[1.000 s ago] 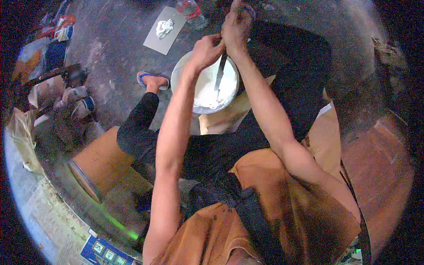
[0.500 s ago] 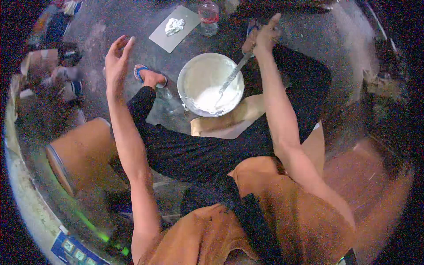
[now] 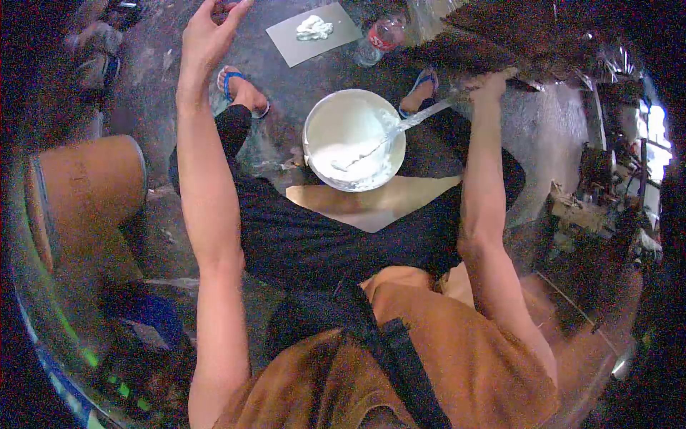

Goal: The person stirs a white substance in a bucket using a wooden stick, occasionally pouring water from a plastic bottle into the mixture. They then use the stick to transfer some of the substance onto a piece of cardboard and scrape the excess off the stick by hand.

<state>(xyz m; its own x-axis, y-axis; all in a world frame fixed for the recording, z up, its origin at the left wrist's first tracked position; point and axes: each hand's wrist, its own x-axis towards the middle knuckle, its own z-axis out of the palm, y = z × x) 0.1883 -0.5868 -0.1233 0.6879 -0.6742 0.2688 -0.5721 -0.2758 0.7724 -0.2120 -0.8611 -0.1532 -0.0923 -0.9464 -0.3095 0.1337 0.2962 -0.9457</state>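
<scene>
A round white bucket with a pale inner wall (image 3: 330, 118) stands on the bare, dark grey floor (image 3: 161, 89) between the person's feet, thick white paste (image 3: 373, 163) lying in it. The right hand (image 3: 493, 84) is beyond the bucket's right side, farther from the body than its middle, its fingers closed around the upper end of a long, flat stick smeared with white (image 3: 430, 111). From that hand the stick slopes down and leftward, back toward the body, crossing above the bucket's right rim, with its low end in the paste near the bucket's middle. Its long axis thus runs from the bucket's far right toward its near left; whether it touches the rim I cannot tell. The right hand is the nearer of the two to the bucket. The left hand (image 3: 211, 30) is well apart from it, to the far left, thumb and fingers spread loosely with nothing visible between them, though the upper edge cuts off some fingertips. Beyond the bucket lie a flat grey rectangular sheet (image 3: 289, 44) bearing a white dollop (image 3: 314, 28) and, just beside it, a clear plastic bottle with a red label (image 3: 386, 33).
</scene>
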